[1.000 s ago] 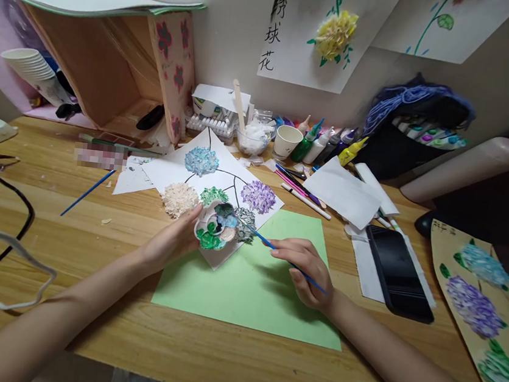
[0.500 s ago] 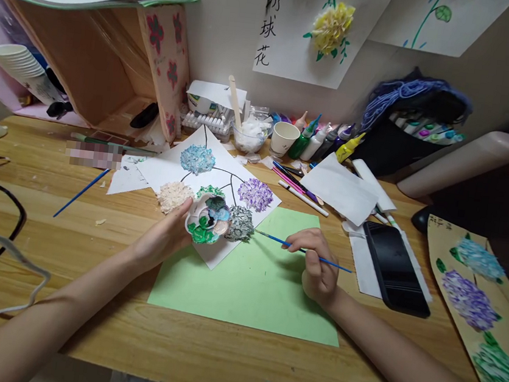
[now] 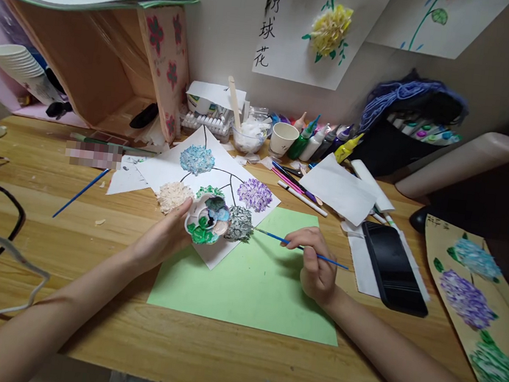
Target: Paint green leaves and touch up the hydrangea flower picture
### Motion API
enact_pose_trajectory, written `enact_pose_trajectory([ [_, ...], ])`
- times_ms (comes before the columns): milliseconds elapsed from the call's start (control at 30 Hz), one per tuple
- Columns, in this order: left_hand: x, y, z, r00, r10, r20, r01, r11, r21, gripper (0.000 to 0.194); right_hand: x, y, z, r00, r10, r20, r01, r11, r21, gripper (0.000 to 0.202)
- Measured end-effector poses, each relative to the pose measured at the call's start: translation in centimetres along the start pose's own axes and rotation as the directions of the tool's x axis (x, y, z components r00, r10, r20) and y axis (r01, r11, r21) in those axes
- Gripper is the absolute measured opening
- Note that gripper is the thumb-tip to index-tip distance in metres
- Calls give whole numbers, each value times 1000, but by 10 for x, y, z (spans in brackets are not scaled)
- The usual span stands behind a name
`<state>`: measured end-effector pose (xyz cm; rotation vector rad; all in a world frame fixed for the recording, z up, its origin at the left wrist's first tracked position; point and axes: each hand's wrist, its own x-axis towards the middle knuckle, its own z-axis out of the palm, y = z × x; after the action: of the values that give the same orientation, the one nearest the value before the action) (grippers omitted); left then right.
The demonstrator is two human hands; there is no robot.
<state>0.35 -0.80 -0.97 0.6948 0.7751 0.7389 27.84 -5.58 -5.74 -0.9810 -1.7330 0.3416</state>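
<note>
My left hand (image 3: 165, 225) grips a small round paint palette (image 3: 209, 219) by its edge, its wells smeared with green, blue, grey and pinkish paint. In my right hand (image 3: 316, 262) is a thin blue paintbrush (image 3: 289, 243), held in a pinch. The brush tip points left, at the right edge of a dark grey textured flower (image 3: 240, 223). That flower is on a white sheet (image 3: 213, 259) with drawn black stems and blue, purple, cream and green flowers. Beneath lies a light green sheet (image 3: 242, 297). The palette hides part of the green flower.
Along the wall stand a paper cup (image 3: 283, 139), paint bottles (image 3: 304, 140) and a bowl of white scraps (image 3: 249, 136). A black phone (image 3: 393, 268) lies to the right, beside a finished flower picture (image 3: 467, 295). Another blue brush (image 3: 80, 193) and cables (image 3: 17, 213) are at left.
Hardly anything differs. My right hand and the brush have shifted very slightly left; my left hand and the palette stay in place.
</note>
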Motion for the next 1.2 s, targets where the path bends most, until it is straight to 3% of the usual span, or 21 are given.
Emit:
enact_pose_trajectory([
  [167, 0, -1, -3, 1000, 0, 7, 0, 1000, -10, 56, 0, 0, 0, 999, -17, 52, 16, 1000, 7, 30],
  [333, -1, -3, -5, 1000, -6, -12, 6, 1000, -6, 53, 0, 1, -1, 1000, -8, -9, 9, 1000, 13, 31],
  [467, -1, -3, -3, 999, -21, -28, 21, 1000, 7, 52, 0, 2, 0, 999, 1, 32, -1, 1000, -3, 29],
  [700, 1, -3, -1, 1000, -29, 9, 29, 999, -12, 52, -7, 5, -1, 986, -33, -161, 36, 999, 18, 29],
  [833, 3, -7, -1, 999, -36, 15, 36, 999, -7, 54, -6, 0, -3, 985, -175, -3, 175, 984, -19, 26],
  [1000, 4, -14, 0, 994, -36, 99, 39, 999, -26, 52, 4, -8, -1, 924, -317, 212, 329, 944, -25, 28],
  [1200, 6, -19, 0, 987, -20, 159, 27, 999, -43, 48, 7, -10, 2, 928, -296, 225, 313, 949, -44, 29],
])
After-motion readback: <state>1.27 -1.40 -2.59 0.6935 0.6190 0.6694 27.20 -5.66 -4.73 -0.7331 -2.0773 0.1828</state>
